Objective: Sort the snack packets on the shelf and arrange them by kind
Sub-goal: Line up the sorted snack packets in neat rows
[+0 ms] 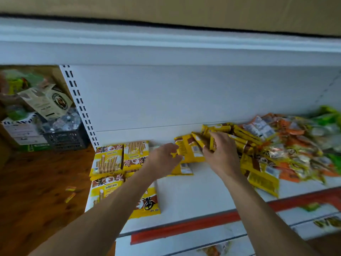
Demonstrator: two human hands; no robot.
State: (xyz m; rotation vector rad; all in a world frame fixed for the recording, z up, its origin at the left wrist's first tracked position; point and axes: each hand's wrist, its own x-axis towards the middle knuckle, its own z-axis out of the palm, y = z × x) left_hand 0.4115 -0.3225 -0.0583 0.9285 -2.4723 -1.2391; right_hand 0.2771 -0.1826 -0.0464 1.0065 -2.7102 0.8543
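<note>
item: yellow snack packets (190,152), lying mid-shelf (191,196), between the flat sorted rows (108,160) at the left end and the mixed heap (287,143) on the right. we are pinching one packet's edge with our left hand (163,157); our right hand (220,154) is curling round a few more. we are judging them light, crinkly and slick, with brittle contents, so we are favouring the sealed edges, without squeezing.

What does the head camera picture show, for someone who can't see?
Two bare hands work on a white shelf: the left hand pinches a yellow snack packet, the right hand grips more yellow packets. At left lie sorted yellow packets, at right a mixed pile.
</note>
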